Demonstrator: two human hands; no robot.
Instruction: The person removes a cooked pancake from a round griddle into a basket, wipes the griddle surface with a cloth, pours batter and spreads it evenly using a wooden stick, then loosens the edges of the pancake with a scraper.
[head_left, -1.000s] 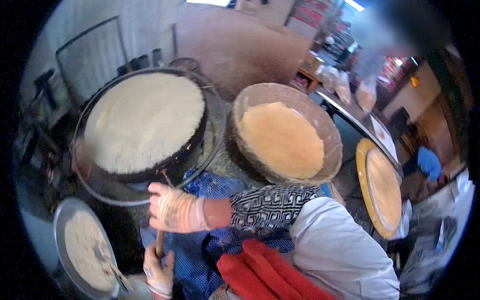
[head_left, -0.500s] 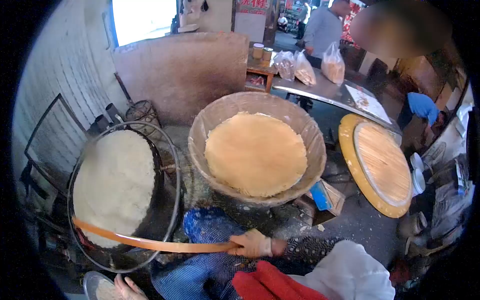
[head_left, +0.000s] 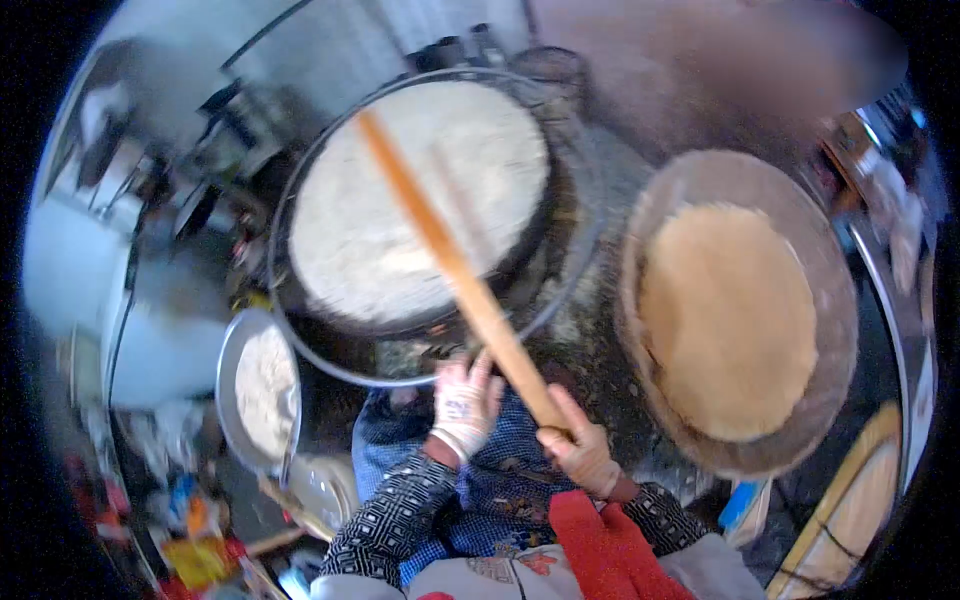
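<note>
My right hand (head_left: pixel 582 455), in a pale glove, is closed round the lower end of a long flat wooden spatula (head_left: pixel 440 250). The spatula slants up and left over a large round griddle, its far end above a pale, thin sheet of batter (head_left: pixel 400 190). Beside the spatula, at the near edge of the metal ring (head_left: pixel 355 378) around the griddle, is my gloved left hand (head_left: pixel 465 408). Its fingers point forward and look spread, close to the spatula; whether they touch it I cannot tell.
To the right stands a wide basket (head_left: pixel 640 400) with a stack of round tan flatbreads (head_left: pixel 735 320). A metal bowl (head_left: pixel 232 425) of pale batter with a utensil in it sits left of my knees. A yellow-rimmed round board (head_left: pixel 790 570) leans at the lower right.
The view has turned left and down. My left hand has moved from beside the bowl to near the spatula. The spatula, still in my right hand, has swung from nearly level to steeply slanted.
</note>
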